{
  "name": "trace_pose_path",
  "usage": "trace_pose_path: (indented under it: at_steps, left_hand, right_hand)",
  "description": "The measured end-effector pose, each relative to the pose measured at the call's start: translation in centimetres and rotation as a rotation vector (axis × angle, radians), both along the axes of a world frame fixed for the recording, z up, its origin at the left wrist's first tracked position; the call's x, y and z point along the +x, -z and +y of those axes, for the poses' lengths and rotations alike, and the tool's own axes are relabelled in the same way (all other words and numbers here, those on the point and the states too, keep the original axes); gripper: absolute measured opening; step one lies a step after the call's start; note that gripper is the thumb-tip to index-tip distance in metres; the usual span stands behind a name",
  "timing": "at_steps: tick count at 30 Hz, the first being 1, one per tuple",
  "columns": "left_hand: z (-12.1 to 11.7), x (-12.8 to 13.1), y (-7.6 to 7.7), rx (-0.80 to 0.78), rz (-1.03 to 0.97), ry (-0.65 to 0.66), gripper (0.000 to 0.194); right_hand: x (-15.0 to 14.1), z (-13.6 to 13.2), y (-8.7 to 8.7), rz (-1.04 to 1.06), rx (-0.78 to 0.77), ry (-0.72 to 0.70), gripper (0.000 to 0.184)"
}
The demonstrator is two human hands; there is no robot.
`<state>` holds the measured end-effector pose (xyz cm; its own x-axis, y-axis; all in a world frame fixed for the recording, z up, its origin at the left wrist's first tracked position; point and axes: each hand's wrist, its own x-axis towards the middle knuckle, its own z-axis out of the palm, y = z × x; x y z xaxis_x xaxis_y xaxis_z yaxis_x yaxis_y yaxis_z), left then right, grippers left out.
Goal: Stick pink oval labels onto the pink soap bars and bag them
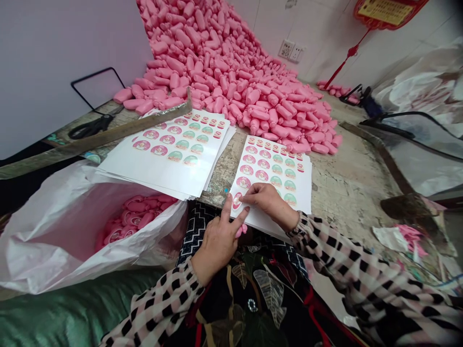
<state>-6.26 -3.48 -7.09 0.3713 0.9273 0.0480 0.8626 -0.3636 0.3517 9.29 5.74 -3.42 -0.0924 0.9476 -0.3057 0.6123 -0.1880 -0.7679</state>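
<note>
Pink oval sticker [237, 201] at tip of right grip [268, 199]

Checked sleeves [361, 265], black on pale pink, gathered cuffs [298, 226] – dark leaf-print apron [267, 308] – black legwear [193, 231] with white zigzags

Even, muted light; soft shadows; edges stretched; top-right corner dark.

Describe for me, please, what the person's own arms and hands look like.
The left hand and the right hand are bare, with no gloves. The left sleeve and right sleeve are long, loose and checked in black and pale pinkish white, reaching towards the wrists.
</note>
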Motion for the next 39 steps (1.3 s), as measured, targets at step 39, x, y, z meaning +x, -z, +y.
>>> trace_pose_path:
  at_steps: [39]
  left_hand:
    - [3.2, -0.3, -5.7, -1.265, -1.872, -0.464, 0.040]
  right_hand:
    - [-0.4, -4.7, -3.5, 0.400, 0.216, -0.144, 0.023]
